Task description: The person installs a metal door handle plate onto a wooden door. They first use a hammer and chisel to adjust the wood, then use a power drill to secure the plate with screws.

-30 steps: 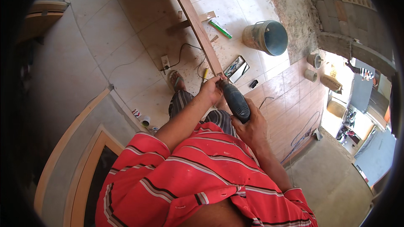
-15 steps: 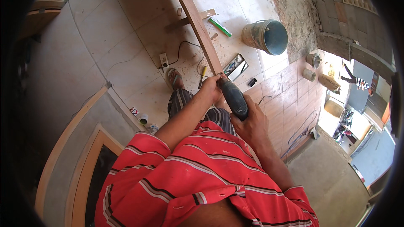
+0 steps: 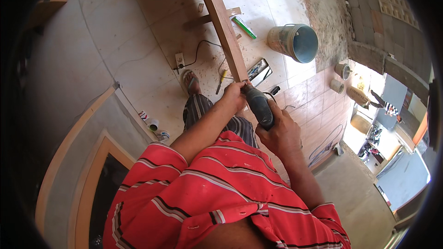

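Note:
In my right hand (image 3: 281, 131) is the rear of a dark corded power tool (image 3: 259, 106) with a long rounded body; the fingers are wrapped round it. The tool's front end meets the near end of a long wooden beam (image 3: 224, 27). There my left hand (image 3: 234, 97) is closed on the beam's end, right beside the tool's head. Its lower fingers are partly hidden, and so is the tool's working tip. The beam runs away from me toward the top edge and lies across a wooden support (image 3: 199, 22).
Beyond my hands lie an open tool case (image 3: 259, 73), a yellow-handled tool (image 3: 222, 81) and a narrow green box (image 3: 244, 27). A large bucket (image 3: 304, 44) stands at the right. A black cord (image 3: 199, 48) runs to a white socket block (image 3: 180, 60) near my foot. A framed panel (image 3: 99, 152) is at left.
The view has shifted slightly. My right hand and the tool's rear have swung a little to the right; my left hand stays at the beam's end.

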The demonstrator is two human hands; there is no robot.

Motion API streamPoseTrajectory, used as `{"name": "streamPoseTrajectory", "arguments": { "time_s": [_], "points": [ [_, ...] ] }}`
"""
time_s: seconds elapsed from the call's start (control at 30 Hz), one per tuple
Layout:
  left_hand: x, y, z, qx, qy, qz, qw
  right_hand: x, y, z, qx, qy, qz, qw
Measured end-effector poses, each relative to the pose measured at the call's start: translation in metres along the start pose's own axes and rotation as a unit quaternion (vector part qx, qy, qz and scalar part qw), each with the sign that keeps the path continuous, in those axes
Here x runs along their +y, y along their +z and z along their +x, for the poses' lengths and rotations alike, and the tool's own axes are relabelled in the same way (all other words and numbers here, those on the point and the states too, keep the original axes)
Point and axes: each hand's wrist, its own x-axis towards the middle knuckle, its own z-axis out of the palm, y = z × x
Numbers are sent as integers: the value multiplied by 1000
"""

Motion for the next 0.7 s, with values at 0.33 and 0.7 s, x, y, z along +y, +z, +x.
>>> {"name": "streamPoseTrajectory", "arguments": {
  "time_s": [0.33, 0.7],
  "points": [
    [-8, 13, -31, 21, 36, 40, 998, 33, -15, 22, -5, 5, 149, 989],
    [-9, 1, -60, 85, 169, 392, 900, 39, -19, 26, -17, 13, 165, 986]
  ]
}}
